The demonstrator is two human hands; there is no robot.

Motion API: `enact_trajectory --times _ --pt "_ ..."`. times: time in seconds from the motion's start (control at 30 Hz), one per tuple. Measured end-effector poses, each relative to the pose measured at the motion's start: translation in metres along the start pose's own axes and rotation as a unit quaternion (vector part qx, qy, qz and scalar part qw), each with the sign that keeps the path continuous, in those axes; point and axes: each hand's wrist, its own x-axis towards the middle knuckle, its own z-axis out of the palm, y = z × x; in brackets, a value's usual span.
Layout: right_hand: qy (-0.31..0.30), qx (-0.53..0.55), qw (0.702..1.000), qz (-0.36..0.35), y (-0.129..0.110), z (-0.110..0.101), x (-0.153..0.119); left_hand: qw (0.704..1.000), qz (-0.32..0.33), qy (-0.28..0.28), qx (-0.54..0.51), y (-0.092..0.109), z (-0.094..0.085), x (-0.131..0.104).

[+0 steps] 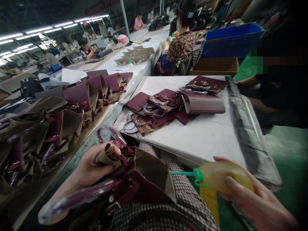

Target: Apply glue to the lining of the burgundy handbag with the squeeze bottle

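Note:
On my lap lies a maroon handbag (144, 189) with a brown lining, a metal buckle and plastic-wrapped handles. My left hand (90, 165) is closed around the gathered brown lining and maroon edge at the bag's top. In my right hand (245, 192) is a yellowish squeeze bottle (223, 176), gripped around its body. The bottle's green cap and thin nozzle point left, toward the bag's open side, with the tip close to the bag's edge. Whether the tip touches the bag I cannot tell.
Several maroon handbags (166, 102) lie heaped on the white table (207, 138) ahead. More half-made bags (77, 93) line the long bench at left. A seated co-worker (180, 45) is beyond the table, near a blue bin (231, 40) and a cardboard box (214, 66). Another person stands at right.

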Motion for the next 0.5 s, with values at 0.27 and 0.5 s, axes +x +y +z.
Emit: enact_trajectory --times 0.27,0.5 --pt "0.058 -0.047 0.997 -0.001 -0.007 -0.007 0.006 0.975 0.178 -0.061 0.121 -0.019 0.077 -0.033" --pt "0.045 -0.181 0.982 -0.036 0.003 0.004 0.023 0.981 0.132 -0.075 0.121 -0.013 0.103 -0.041"
